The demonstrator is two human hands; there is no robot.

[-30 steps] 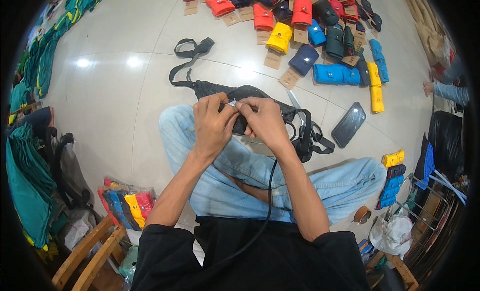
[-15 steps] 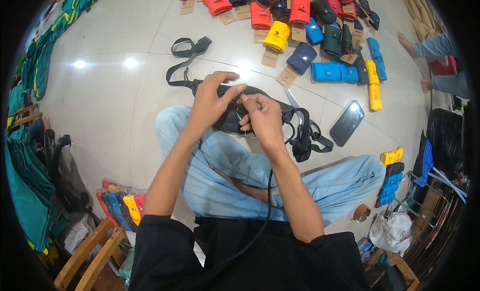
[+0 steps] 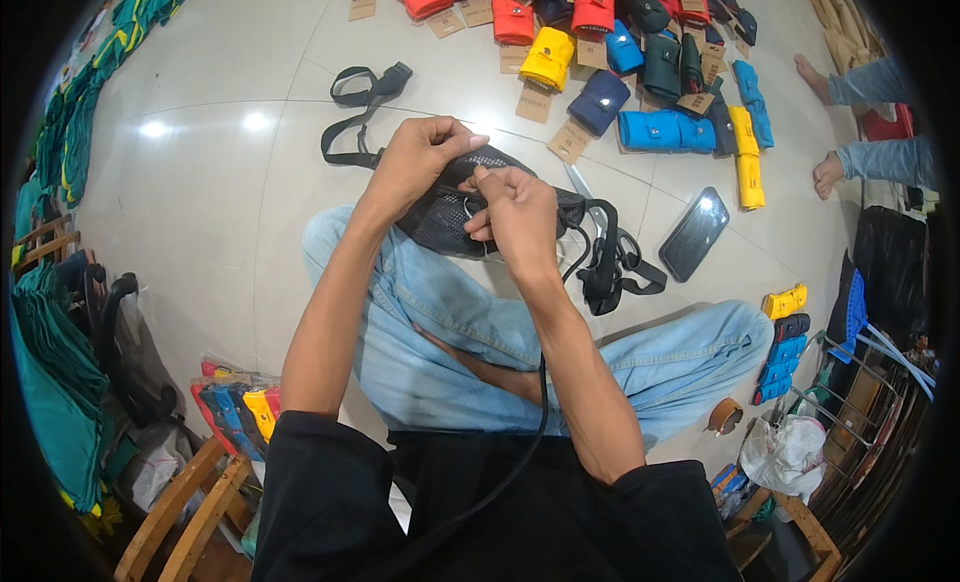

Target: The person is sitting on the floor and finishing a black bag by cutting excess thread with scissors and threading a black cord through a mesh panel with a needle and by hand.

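Note:
A black mesh waist bag (image 3: 440, 222) with straps and a buckle lies on the floor in front of my crossed, jeans-clad legs (image 3: 460, 322). My left hand (image 3: 420, 162) has curled fingers gripping the bag's upper part. My right hand (image 3: 510, 217), just right of and below it, pinches at the bag's middle; a small pale loop shows by its fingers, too small to make out. Scissors (image 3: 578, 182) lie partly hidden under the bag's right end, a pale blade showing. A dark phone (image 3: 694, 234) lies to the right.
Several coloured rolled pouches with card tags (image 3: 660, 72) spread across the back. Another person's bare feet (image 3: 828, 177) are at right. Teal cloths (image 3: 60, 372) line the left, beside bagged coloured pouches (image 3: 230, 412). A stack of pouches (image 3: 783, 352) sits right of my knee.
Both my hands have moved forward, away from my body, the left one most, and the bag has shifted with them. The other person's feet and legs have come further into view at right.

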